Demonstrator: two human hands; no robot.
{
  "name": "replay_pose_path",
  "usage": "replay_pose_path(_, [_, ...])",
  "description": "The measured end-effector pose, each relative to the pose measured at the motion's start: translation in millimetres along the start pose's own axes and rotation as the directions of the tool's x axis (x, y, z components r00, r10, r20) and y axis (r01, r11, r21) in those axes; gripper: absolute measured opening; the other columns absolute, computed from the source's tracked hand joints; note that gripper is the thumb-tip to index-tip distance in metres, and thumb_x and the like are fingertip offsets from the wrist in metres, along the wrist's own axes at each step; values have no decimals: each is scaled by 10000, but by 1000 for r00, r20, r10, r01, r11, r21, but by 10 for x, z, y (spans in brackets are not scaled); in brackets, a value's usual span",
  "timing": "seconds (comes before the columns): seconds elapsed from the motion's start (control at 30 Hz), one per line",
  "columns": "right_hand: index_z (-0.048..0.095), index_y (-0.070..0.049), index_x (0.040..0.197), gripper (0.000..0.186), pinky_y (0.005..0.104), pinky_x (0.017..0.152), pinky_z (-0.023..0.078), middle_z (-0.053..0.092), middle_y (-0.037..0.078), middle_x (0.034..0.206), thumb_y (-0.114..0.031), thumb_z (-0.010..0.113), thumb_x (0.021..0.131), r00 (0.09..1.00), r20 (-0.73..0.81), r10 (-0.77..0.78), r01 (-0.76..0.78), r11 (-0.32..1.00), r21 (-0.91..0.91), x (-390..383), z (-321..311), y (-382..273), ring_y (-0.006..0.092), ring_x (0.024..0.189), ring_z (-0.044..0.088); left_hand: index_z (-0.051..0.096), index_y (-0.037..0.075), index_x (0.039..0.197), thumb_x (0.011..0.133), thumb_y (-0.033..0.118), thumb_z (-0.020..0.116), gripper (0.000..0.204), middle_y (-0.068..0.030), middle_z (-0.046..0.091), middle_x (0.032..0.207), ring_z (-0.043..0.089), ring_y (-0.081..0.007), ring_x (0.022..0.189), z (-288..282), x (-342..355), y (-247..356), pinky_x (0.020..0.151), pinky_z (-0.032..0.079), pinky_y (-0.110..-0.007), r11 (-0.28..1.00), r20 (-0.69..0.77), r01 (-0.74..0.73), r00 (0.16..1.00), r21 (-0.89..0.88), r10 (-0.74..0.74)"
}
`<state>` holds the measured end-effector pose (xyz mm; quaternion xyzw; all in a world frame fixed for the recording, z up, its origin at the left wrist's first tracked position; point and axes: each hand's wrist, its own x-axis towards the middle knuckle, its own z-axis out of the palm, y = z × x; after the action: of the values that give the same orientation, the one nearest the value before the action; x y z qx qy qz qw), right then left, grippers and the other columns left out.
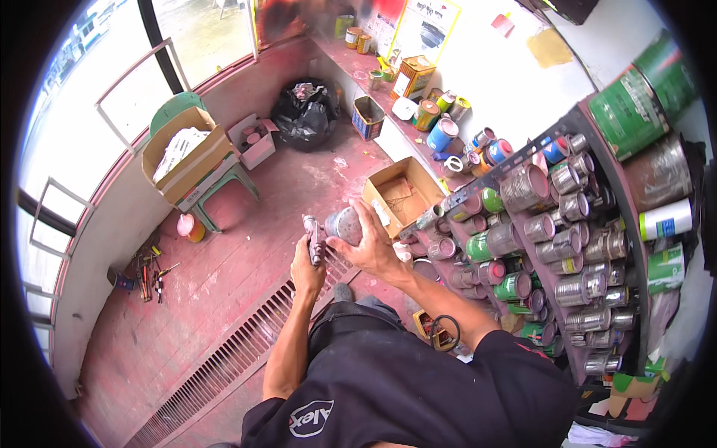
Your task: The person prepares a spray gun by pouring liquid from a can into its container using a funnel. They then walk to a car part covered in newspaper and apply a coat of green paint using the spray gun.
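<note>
In front of my body, my left hand [306, 270] is closed around the handle of a paint-stained metal spray gun [314, 233]. My right hand [371, 245] wraps a round greyish cup [343, 224], stained with paint, just to the right of the gun. The two parts are very close together; whether they touch cannot be made out. An open cardboard box [382, 193] stands on the floor beyond my right hand.
Many paint cans [556, 246] fill a tilted rack at the right. More cans and a rectangular tin [413, 77] stand along the ledge. A black garbage bag [305, 123], a green stool [237, 183] bearing a carton [210, 159], and scattered tools [153, 275] are on the floor. A metal floor grate [224, 364] runs beneath me.
</note>
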<state>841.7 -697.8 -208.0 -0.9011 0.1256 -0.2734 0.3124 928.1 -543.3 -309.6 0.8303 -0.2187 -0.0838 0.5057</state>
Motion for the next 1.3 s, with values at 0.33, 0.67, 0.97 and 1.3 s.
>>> replay_pose_path(0.33, [591,38,1262,625,485,961,553,658,259,1178,-323,835,814,935,-139,-325,319,946,-63,2034,874,220,435,1081,668,541,59,1399,1045,133,579,364,-246,718,1033,735,-409,941,-73,1778,-359,831,554,-462,956,-32,-43,999,-291,35])
replay_pose_path(0.67, [630,15,1192,587,481,981,559,685,221,1131,-305,852,753,894,-86,-440,440,898,-15,3572,1408,397,424,1079,683,530,60,1391,1025,47,551,367,-203,704,989,716,-307,859,-360,3295,-511,790,553,-419,949,-50,-130,991,-286,121])
replay_pose_path(0.97, [649,4,1191,634,508,1067,515,698,178,1137,-336,895,716,865,-101,-491,500,857,126,4765,1864,1755,384,1098,690,515,63,1417,1022,51,571,400,-168,692,1060,707,-260,943,430,4593,-722,839,547,-388,969,-98,0,995,-247,-25])
replay_pose_path(1.3, [630,26,1195,620,540,1078,520,696,216,1124,-284,892,726,934,85,-347,315,913,259,5955,1775,3062,416,1035,707,547,55,1310,972,-2,627,352,-138,715,944,703,-202,854,1423,5776,-425,794,550,-352,943,-53,214,971,-254,-234])
